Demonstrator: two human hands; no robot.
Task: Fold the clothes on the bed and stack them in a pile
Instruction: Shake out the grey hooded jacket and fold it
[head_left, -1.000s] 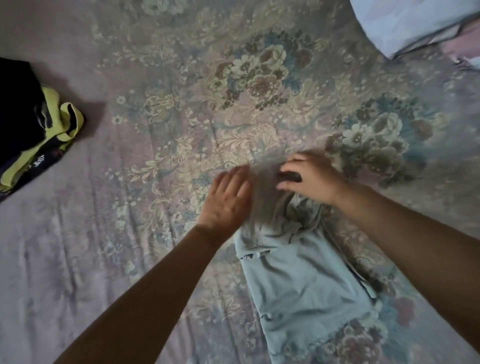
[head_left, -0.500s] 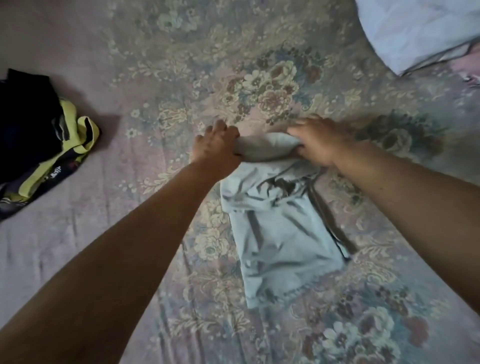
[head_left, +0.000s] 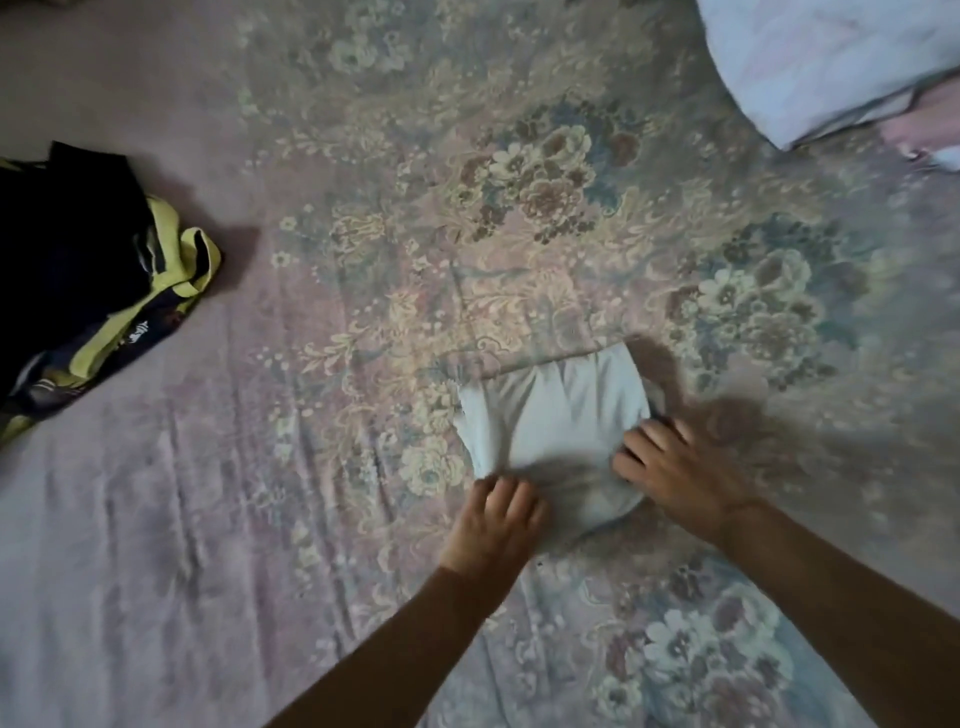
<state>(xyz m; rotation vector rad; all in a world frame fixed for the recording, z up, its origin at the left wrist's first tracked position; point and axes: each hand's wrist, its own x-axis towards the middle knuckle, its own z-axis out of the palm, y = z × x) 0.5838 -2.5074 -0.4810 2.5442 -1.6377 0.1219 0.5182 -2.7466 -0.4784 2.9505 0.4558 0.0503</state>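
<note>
- Folded pale garment is pressed flat, lower centre, by left hand and right hand (fingers spread).
- Dark clothes are noted at left edge.

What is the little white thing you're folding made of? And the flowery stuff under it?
White garment: looks like soft thin cloth, maybe cotton; it creases and folds flat. Flowery bedspread: looks like woven fabric, matte, with wrinkles and a faded flower pattern.
</note>
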